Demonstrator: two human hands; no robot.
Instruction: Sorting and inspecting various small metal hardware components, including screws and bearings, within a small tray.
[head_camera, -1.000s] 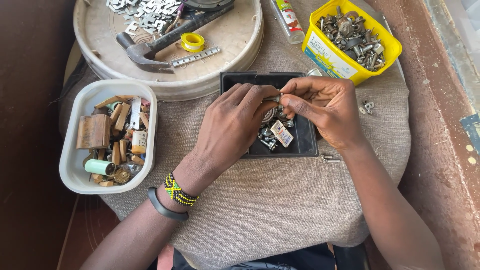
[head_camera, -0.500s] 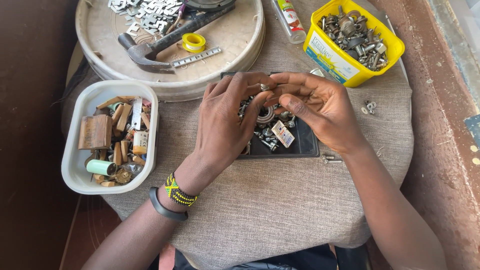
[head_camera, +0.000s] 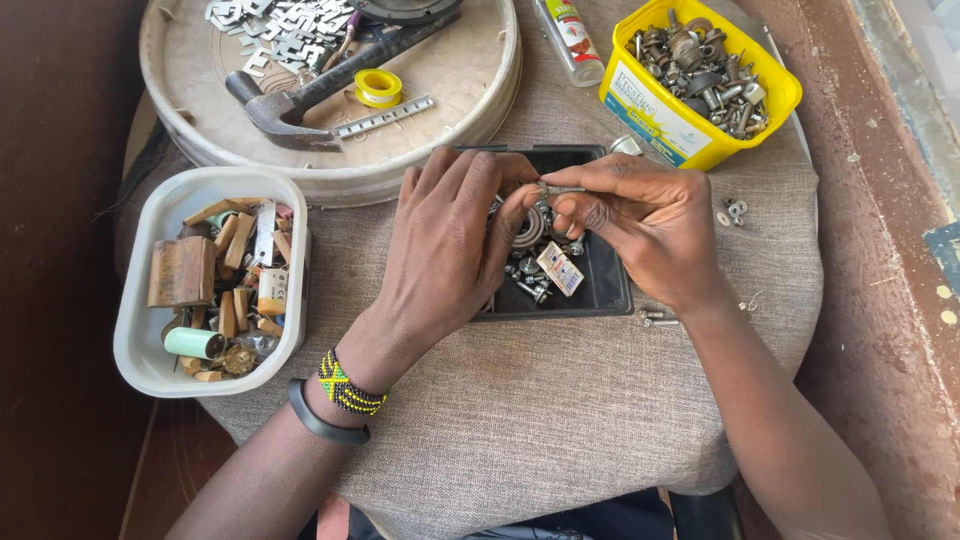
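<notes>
Screw (head_camera: 562, 189), slim, grey, threaded, horizontal between both hands' fingertips above black tray (head_camera: 610, 290).

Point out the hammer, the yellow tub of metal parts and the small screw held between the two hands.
hammer (head_camera: 285, 108): head view, on its dark metal head.
yellow tub (head_camera: 650, 110): head view, on its front wall.
screw (head_camera: 562, 189): head view, on its shaft between the fingertips.

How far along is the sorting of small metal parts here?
Done: a few washers lie loose on the cloth beside the yellow tub. In hand: the left hand and right hand pinch a screw between them over the black tray. Left: many parts remain in the tray.
</notes>
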